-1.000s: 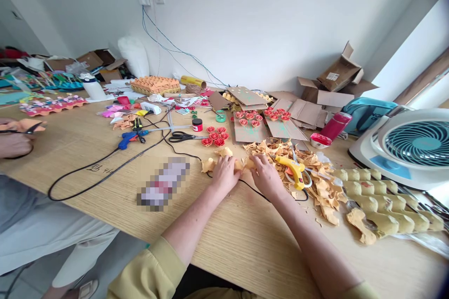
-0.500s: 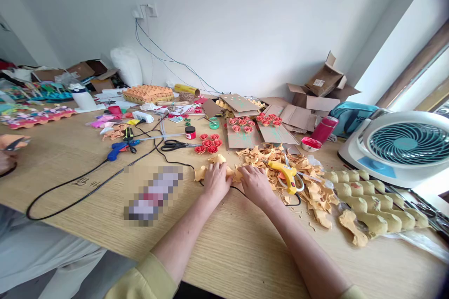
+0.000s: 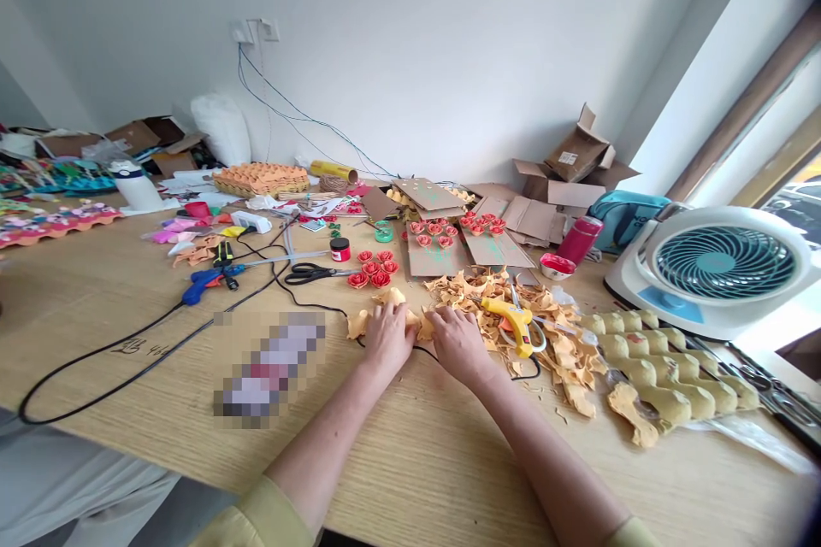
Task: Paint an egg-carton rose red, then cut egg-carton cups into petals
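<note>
My left hand (image 3: 388, 335) is closed on a torn piece of yellow egg carton (image 3: 357, 325), whose edges stick out beyond the fingers. Close beside it, my right hand (image 3: 460, 344) has its fingers curled at the other end of the piece, between the two hands. A black cord passes beneath both wrists. To the right lies a heap of torn egg-carton scraps (image 3: 564, 350), with a yellow glue gun (image 3: 516, 323) resting on it. Just beyond my left hand sit several red paper roses (image 3: 373, 268) and black-handled scissors (image 3: 314, 273).
A blue glue gun (image 3: 209, 284) with a looping cord lies left, near a blurred-out rectangle (image 3: 273, 372). Rightward are egg cartons (image 3: 673, 367) and a fan (image 3: 711, 269). A paint jar (image 3: 339, 249), more roses on cardboard (image 3: 440, 258) and a red bottle (image 3: 581, 241) stand farther back.
The view has shifted slightly to the right. Another person's hand and an orange piece at the left edge have gone out of view. My hands stay together on the carton piece.
</note>
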The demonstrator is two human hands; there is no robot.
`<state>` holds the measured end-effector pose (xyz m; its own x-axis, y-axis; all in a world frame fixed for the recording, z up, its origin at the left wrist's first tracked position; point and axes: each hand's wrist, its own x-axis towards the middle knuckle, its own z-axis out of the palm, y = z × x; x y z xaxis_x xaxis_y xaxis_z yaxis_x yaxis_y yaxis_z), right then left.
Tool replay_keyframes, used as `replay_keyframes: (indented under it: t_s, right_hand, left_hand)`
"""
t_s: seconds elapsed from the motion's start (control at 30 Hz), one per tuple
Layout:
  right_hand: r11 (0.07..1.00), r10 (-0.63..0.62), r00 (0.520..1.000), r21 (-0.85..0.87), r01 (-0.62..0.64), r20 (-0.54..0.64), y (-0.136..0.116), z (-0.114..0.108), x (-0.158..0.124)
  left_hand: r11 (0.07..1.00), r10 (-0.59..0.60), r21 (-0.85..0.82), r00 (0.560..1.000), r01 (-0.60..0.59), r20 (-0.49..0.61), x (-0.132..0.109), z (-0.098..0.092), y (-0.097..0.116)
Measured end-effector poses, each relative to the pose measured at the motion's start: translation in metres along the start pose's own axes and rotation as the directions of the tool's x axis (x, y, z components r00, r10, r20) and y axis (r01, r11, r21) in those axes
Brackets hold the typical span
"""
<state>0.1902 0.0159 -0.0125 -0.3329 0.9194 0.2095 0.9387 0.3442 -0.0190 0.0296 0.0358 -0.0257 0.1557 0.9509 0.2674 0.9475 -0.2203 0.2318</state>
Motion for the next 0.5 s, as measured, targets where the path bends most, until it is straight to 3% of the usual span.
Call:
replay_keyframes:
  t_s: [0.3, 0.43, 0.5]
  right_hand:
    - [0.999, 0.032, 0.998, 0.004, -0.032, -0.056, -0.006, -0.005, 0.001]
    - [0.999, -0.009, 0.991, 0.041, 0.015, -0.135, -0.017, -0.046, -0.003]
    - [0.978, -0.091, 0.956, 0.158, 0.139, -0.280, -0.032, -0.078, -0.015]
  left_hand:
    - [1.000, 0.009, 0.020, 1.000, -0.009, -0.027, 0.002, 0.002, -0.001]
    - [1.000, 0.004, 0.001, 0.998, -0.004, -0.065, 0.003, 0.008, -0.003]
    - [0.999, 0.028, -0.035, 0.991, -0.032, -0.131, 0.004, 0.012, -0.005]
